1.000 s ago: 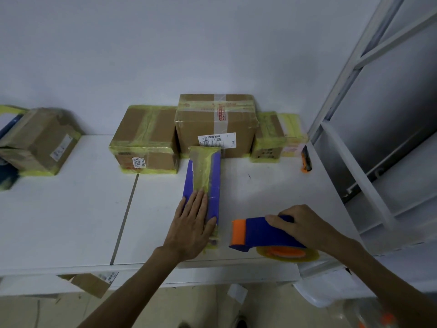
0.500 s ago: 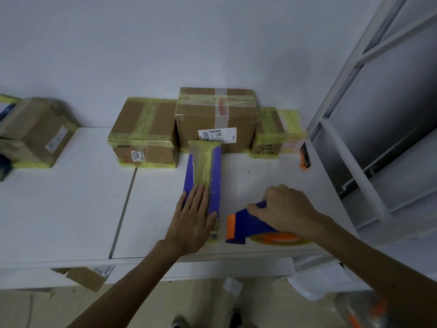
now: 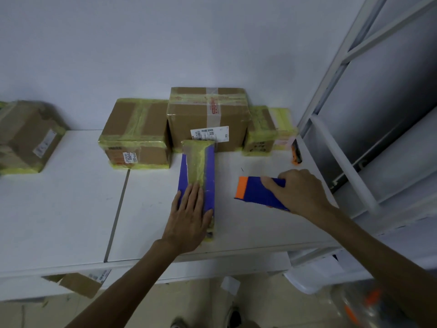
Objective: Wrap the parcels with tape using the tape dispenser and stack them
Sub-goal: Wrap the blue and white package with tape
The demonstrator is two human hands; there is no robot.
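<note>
My left hand (image 3: 189, 217) presses flat on the long blue parcel (image 3: 198, 176), streaked with yellow tape, near the table's (image 3: 59, 209) front edge; my right hand (image 3: 295, 191) grips the blue-and-orange tape dispenser (image 3: 255, 191).

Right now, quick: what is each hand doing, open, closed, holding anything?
Left hand: open, fingers flat on the blue parcel.
Right hand: closed, gripping the tape dispenser.

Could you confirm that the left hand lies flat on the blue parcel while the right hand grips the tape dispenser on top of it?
No: the head view shows the right hand gripping the tape dispenser to the right of the blue parcel, apart from it. The left hand lies flat on it.
</note>
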